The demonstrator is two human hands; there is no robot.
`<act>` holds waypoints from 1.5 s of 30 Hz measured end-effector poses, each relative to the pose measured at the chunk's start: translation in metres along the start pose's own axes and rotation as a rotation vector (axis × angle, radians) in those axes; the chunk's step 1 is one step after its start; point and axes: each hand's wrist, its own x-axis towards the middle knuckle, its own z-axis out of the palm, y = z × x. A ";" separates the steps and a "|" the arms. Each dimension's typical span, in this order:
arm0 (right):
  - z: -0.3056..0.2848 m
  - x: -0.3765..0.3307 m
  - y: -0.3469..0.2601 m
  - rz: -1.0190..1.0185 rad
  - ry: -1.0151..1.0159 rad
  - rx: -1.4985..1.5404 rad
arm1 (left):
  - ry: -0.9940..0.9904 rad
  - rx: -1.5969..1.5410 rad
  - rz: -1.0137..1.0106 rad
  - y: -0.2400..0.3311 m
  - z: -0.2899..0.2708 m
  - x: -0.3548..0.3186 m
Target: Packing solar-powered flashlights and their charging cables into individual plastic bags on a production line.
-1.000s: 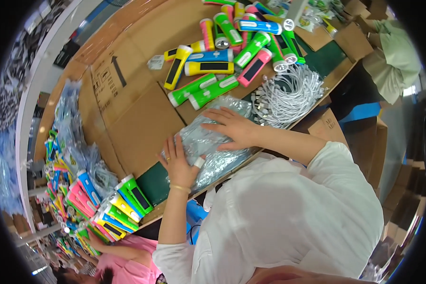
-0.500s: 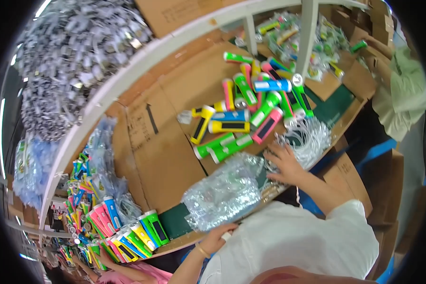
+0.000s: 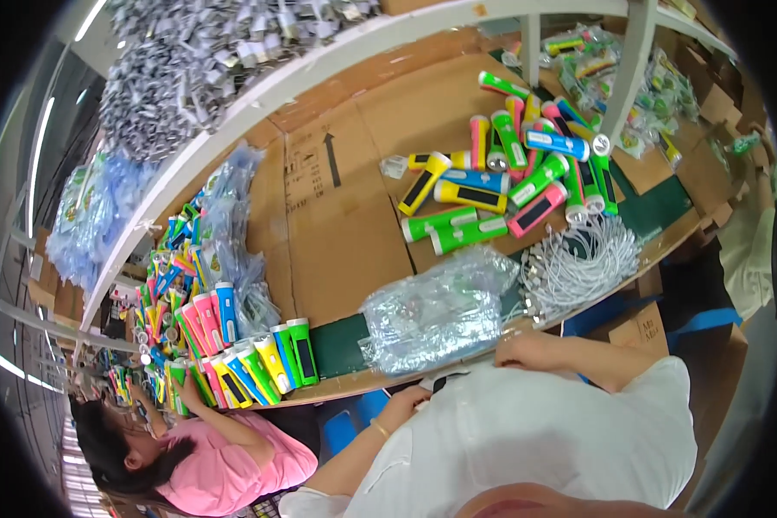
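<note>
My left hand (image 3: pixel 403 407) is held low by my white shirt, below the table's front edge, its fingers curled in. A small black and white patch (image 3: pixel 446 381) shows just beyond its fingertips; I cannot tell what it is. My right hand (image 3: pixel 521 350) is closed at the table edge, and its fingertips are hidden. Clear plastic bags (image 3: pixel 436 315) lie flat in a stack right in front of my hands. Beyond the right hand sits a tangled heap of white cables (image 3: pixel 583 266). Farther in is a loose pile of colourful flashlights (image 3: pixel 540 183) with dark panels.
Upright flashlights (image 3: pixel 268 363) stand in rows at the left, near a person in pink (image 3: pixel 237 457) handling some. Bluish bags (image 3: pixel 237 233) lie behind them. A white shelf frame (image 3: pixel 259 91) holds many small grey-white parts (image 3: pixel 224 60). Another person's sleeve (image 3: pixel 748 250) shows at right.
My right hand has drawn back from the white cables to the table edge near my shirt. My view has shifted, bringing more of the person in pink into sight.
</note>
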 end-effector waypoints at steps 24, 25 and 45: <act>-0.280 0.060 -0.182 -0.279 0.800 -0.603 | 0.042 -0.215 -0.010 0.059 -0.066 0.035; -0.297 0.076 -0.206 -0.346 0.892 -0.614 | 0.062 -0.219 -0.027 0.058 -0.067 0.042; -0.536 0.348 -0.392 0.493 0.610 -0.606 | 0.219 -0.655 0.069 0.015 -0.039 0.029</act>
